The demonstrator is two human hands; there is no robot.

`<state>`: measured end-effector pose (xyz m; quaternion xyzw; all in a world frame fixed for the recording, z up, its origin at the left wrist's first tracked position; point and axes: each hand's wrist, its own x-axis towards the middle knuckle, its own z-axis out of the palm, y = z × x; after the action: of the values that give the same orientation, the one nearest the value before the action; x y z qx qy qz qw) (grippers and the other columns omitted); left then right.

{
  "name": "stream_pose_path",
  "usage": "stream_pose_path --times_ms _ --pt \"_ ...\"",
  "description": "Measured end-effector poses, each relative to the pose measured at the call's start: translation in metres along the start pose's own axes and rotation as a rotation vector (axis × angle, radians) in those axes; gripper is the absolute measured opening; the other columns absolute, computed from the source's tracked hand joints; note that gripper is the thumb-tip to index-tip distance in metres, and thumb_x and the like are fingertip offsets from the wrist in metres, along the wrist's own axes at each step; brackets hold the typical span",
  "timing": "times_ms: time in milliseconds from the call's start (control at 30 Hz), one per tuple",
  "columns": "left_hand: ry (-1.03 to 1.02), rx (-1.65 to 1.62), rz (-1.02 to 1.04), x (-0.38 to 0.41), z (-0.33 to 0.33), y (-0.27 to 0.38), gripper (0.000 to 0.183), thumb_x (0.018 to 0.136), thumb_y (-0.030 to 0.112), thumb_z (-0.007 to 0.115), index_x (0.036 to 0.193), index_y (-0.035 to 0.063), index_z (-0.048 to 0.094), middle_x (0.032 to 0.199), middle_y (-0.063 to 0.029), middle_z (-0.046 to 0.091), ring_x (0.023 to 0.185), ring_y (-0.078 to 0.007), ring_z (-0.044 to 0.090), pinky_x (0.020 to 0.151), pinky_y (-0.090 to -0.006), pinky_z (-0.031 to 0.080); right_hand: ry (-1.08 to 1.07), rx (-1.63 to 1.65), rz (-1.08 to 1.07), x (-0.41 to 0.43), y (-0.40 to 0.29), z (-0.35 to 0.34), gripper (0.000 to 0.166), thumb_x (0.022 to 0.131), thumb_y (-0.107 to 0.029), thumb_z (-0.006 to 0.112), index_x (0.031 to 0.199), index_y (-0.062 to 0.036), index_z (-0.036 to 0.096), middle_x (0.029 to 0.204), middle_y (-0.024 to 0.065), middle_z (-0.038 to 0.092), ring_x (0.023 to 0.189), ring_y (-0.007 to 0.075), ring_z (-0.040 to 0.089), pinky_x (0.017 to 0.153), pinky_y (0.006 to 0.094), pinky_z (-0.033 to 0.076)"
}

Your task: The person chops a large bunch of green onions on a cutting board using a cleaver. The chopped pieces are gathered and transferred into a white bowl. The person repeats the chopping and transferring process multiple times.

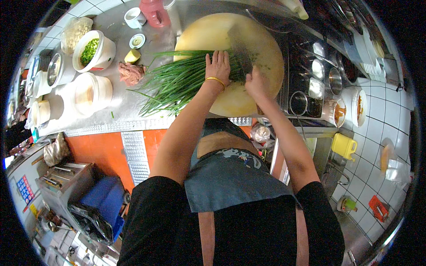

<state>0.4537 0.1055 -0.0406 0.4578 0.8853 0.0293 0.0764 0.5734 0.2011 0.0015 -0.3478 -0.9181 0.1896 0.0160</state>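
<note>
A large bunch of long green stalks, like garlic chives or scallions, lies across a round wooden chopping block. My left hand, with a gold bangle at the wrist, presses on the bunch near its right end, holding it down. In my right hand is a cleaver, gripped at its handle. Its broad blade looks blurred and stands at the cut end of the stalks, just right of my left fingers. Small green bits are scattered on the block beside the blade.
Left on the steel counter are a tub of chopped greens, a white tub, a crumpled cloth, a yellow piece of food and a white cup. Seasoning containers stand close on the right.
</note>
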Motion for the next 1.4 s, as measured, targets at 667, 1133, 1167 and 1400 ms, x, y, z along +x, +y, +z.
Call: stream_pose_path --times_ms 667,1133,1167,1400 --pt "0.015 -0.030 0.003 -0.002 -0.003 0.002 0.109 0.057 0.048 0.085 0.142 0.0016 0.034 0.147 -0.0137 0.036 0.138 -0.0309 0.031 0.111 -0.0557 0.027 -0.134 -0.028 0.006 -0.033 -0.014 -0.032 0.027 0.084 -0.010 0.057 0.104 0.0064 0.050 0.084 0.0289 0.065 0.079 0.0456 0.064 0.071 0.0547 0.051" --pt "0.035 -0.062 0.011 0.000 0.002 0.000 0.120 0.055 0.049 0.087 0.144 -0.0023 0.027 0.147 -0.0160 0.036 0.139 -0.0304 0.031 0.112 -0.0530 0.026 0.004 -0.045 -0.025 -0.011 0.000 -0.009 0.037 0.084 -0.014 0.058 0.115 0.0054 0.051 0.080 0.0269 0.065 0.074 0.0435 0.065 0.067 0.0526 0.052" --pt "0.029 -0.076 0.007 -0.001 0.002 0.000 0.120 0.055 0.049 0.087 0.144 -0.0023 0.027 0.148 -0.0162 0.035 0.139 -0.0305 0.031 0.113 -0.0528 0.026 -0.056 -0.026 -0.004 -0.016 -0.002 -0.022 0.037 0.085 -0.014 0.059 0.115 0.0058 0.051 0.080 0.0275 0.065 0.074 0.0438 0.065 0.067 0.0525 0.052" --pt "0.012 -0.074 0.004 -0.002 -0.005 -0.001 0.118 0.056 0.048 0.087 0.144 -0.0033 0.028 0.148 -0.0181 0.035 0.139 -0.0310 0.031 0.113 -0.0524 0.025 -0.083 -0.010 -0.074 -0.055 -0.003 -0.052 0.025 0.085 -0.011 0.061 0.102 0.0046 0.052 0.081 0.0286 0.065 0.079 0.0458 0.065 0.071 0.0537 0.051"
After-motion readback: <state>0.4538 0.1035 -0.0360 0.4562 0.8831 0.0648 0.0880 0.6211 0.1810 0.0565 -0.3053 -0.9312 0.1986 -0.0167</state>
